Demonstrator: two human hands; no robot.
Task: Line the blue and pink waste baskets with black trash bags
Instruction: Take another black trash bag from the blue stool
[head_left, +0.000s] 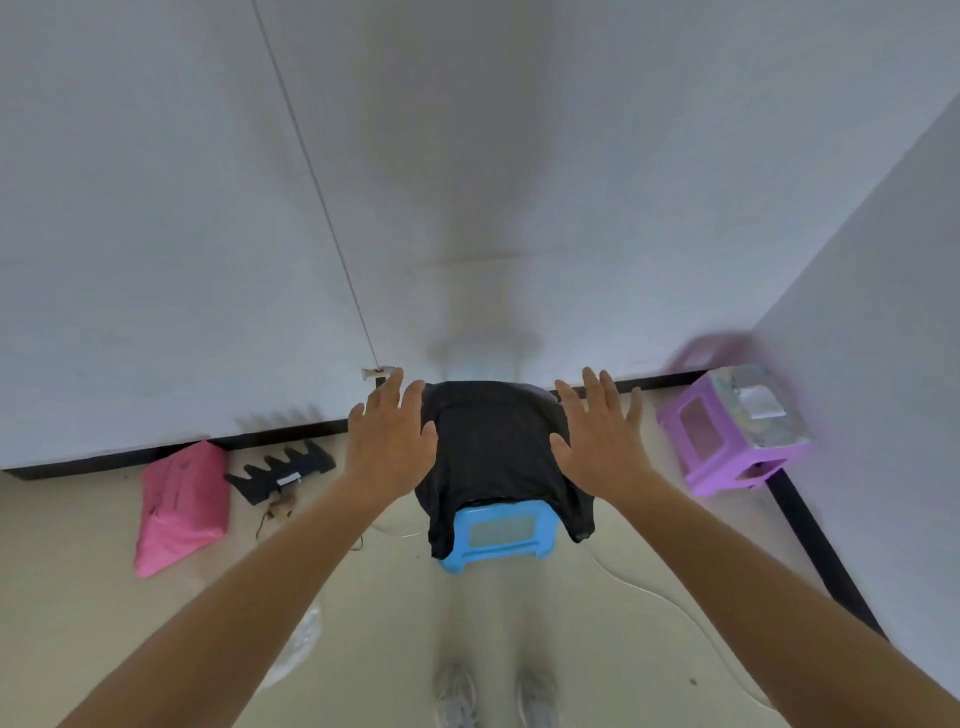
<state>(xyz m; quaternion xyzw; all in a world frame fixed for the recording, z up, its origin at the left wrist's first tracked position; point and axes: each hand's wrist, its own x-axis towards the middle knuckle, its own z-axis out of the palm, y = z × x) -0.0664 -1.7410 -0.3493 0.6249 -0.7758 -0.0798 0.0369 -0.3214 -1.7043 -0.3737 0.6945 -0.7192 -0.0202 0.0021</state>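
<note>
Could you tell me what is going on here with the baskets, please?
A person stands over the blue basket, which has a black trash bag draped over its top. Both hands, left hand and right hand, hover open on either side of the bag, holding nothing. The pink basket sits to the right by the wall with no black bag showing. A pink bag lies on the floor to the left.

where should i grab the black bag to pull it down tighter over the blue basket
Grip the loose hem of the black bag at its two hanging corners, one per side. The left hand and right hand are open and already flank it; the blue basket shows bare below, so pull downward there.
</note>
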